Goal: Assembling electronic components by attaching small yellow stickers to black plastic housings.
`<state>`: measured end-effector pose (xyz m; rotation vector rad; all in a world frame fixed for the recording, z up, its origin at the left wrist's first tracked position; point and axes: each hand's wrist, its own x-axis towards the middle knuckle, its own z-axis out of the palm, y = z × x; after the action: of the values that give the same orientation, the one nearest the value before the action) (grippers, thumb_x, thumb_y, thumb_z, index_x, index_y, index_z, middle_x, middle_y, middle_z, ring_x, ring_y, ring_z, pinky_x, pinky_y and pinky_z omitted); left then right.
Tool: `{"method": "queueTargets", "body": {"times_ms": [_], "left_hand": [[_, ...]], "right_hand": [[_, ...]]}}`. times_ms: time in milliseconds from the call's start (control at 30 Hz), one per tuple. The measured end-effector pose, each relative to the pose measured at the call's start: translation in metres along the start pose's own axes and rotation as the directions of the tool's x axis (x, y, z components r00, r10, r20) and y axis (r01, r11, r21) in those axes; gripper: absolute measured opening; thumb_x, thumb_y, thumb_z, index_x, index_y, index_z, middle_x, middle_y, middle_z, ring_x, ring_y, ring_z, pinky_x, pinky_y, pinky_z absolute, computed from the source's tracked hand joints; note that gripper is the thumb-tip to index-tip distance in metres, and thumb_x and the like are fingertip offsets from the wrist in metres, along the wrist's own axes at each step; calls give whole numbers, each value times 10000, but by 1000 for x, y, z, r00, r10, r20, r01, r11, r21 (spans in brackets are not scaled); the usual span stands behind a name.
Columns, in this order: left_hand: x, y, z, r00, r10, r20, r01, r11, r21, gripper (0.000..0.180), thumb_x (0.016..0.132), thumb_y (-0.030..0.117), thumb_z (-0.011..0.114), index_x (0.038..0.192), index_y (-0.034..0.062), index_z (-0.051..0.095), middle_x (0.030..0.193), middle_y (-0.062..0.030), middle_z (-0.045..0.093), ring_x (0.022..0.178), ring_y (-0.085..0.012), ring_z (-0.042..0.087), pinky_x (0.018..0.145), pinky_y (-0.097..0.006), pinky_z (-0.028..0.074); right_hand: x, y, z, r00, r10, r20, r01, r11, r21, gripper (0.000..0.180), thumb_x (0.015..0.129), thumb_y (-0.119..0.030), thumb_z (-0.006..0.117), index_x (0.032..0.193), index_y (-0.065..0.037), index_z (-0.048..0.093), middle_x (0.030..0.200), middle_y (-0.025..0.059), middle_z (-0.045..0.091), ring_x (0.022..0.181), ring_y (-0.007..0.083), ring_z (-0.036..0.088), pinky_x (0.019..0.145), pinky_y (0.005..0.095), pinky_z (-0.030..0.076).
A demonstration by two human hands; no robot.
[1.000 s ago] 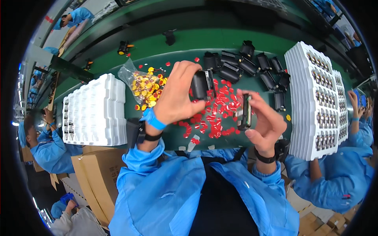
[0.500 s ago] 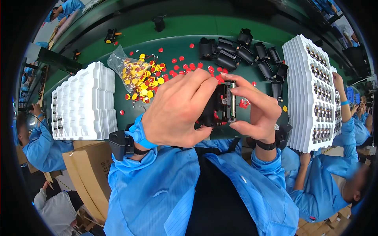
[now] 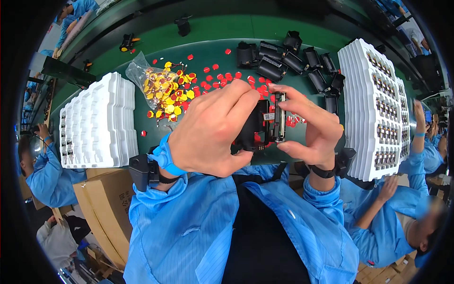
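My left hand (image 3: pixel 213 130) is closed around a black plastic housing (image 3: pixel 249 130), its back turned up and hiding much of the piece. A small pale label sits on the housing's right part. Just to the right, my right hand (image 3: pixel 314 120) pinches a slim black part with a shiny metal rod (image 3: pixel 282 117) between thumb and fingers at its two ends. The slim part stands upright in the picture, close beside the housing; whether they touch I cannot tell. Beyond my hands lie scattered red round pieces (image 3: pixel 228 76) on the green table.
Yellow and red round pieces (image 3: pixel 169 94) spill from a clear plastic bag (image 3: pixel 137 71). Several black housings (image 3: pixel 271 69) lie at the back right. Stacked white trays stand left (image 3: pixel 101 120) and right (image 3: pixel 357 109), the right ones holding small parts. A cardboard box (image 3: pixel 101 203) and co-workers flank me.
My right hand has shifted slightly right with the slim part, and the gap to the housing looks wider. The view has moved a little. A co-worker's hands at the right have moved.
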<state>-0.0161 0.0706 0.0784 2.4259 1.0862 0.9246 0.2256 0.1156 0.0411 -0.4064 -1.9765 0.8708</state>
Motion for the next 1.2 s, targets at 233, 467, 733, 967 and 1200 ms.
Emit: {"method": "queueTargets", "body": {"times_ms": [233,467,733,967,1200], "left_hand": [[1,-2,1,1000,-3,-10,2,993,-116,690,537,140,767,1159,-65,549,1079,-204,552,874,-396,621,734,-422,528],[-1,-14,6,994,55,-97,-74,976,-207,680,531,140,769,1142,-76,563,1027,-204,565,842,-386,610,718,-403,520],[-1,-12,10,996,37,-85,-55,972,-229,664,534,142,766,1126,-83,565,1019,-208,570,840,-384,613,718,-402,517],[-7,-9,13,999,10,-42,-20,966,-258,666,526,133,756,1125,-87,568,1033,-214,578,834,-386,628,706,-398,525],[-13,-7,24,994,-21,-103,-1,978,-210,702,522,137,764,1160,-88,576,1076,-227,590,893,-385,649,755,-398,543]], "right_hand": [[-7,2,3,997,68,45,-70,996,53,591,653,-115,859,1181,69,669,1269,269,641,1180,367,648,999,403,515],[-12,8,6,997,59,43,-63,995,83,582,658,-129,854,1180,57,675,1273,255,644,1178,364,650,983,402,531],[-1,-6,-1,992,-20,124,41,984,-175,531,635,-150,833,1095,63,676,1158,257,665,1069,395,677,933,427,558],[-4,-18,-1,967,-55,249,136,937,-322,515,618,-154,835,1054,59,660,1176,274,618,1064,432,649,926,507,538],[-13,-29,12,951,54,304,77,912,-404,675,671,-186,824,1248,66,580,1331,317,525,1251,490,532,1030,567,450]]}}
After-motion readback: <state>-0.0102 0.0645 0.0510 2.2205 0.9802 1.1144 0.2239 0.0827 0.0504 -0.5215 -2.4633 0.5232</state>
